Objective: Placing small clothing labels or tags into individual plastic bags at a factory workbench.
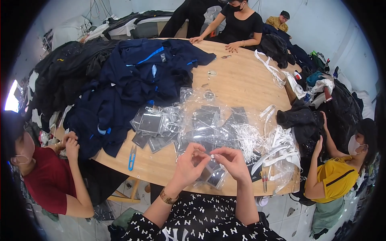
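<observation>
Head view: two bare hands meet above the near side of a wooden table [237, 82].
Left hand [189, 165]: thumb and forefinger curve into a ring, tips close together at the small white piece [212, 156]; whether they clamp it, I cannot tell.
Right hand [233, 161]: thumb and forefinger pinched together on that piece, facing the left fingertips.
White piece: between the two hands, over the clear plastic bags [188, 95]; too small to make out its shape.
White strings [250, 138]: bunched just beyond the right hand.
Blue snips [132, 158]: lying on the table, left of the left hand.
</observation>
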`<act>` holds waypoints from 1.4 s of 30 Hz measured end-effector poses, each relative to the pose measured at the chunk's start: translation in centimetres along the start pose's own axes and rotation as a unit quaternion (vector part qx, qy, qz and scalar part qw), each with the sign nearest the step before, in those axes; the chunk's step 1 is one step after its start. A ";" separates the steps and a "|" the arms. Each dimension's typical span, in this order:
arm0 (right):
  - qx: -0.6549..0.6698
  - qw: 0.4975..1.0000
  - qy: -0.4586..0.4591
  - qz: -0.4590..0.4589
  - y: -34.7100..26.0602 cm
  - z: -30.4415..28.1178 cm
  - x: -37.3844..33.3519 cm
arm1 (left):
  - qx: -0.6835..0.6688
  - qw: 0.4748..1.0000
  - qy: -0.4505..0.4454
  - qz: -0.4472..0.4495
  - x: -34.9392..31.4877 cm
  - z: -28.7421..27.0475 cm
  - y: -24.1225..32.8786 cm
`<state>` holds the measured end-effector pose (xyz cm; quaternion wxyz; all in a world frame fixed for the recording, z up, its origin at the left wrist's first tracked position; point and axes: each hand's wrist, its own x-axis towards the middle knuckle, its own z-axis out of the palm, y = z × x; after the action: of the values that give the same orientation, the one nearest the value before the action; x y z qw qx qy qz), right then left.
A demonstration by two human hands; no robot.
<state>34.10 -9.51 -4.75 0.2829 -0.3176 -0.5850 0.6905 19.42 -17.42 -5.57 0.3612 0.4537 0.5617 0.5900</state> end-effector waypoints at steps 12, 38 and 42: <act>0.050 0.999 0.005 -0.020 0.2 0.1 -0.1 | -0.162 0.982 -0.063 -0.071 0.5 -0.5 0.1; 0.063 0.993 0.039 -0.096 -0.4 0.8 -0.4 | -0.209 0.969 -0.091 -0.095 1.0 -0.3 0.4; 0.042 0.993 0.065 -0.093 -0.9 1.3 -0.3 | -0.233 0.965 -0.074 -0.089 1.2 -0.2 0.0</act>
<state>33.33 -10.44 -3.64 0.3963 -0.2939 -0.5628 0.6632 18.85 -16.38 -5.38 0.5491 0.3475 0.4184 0.6345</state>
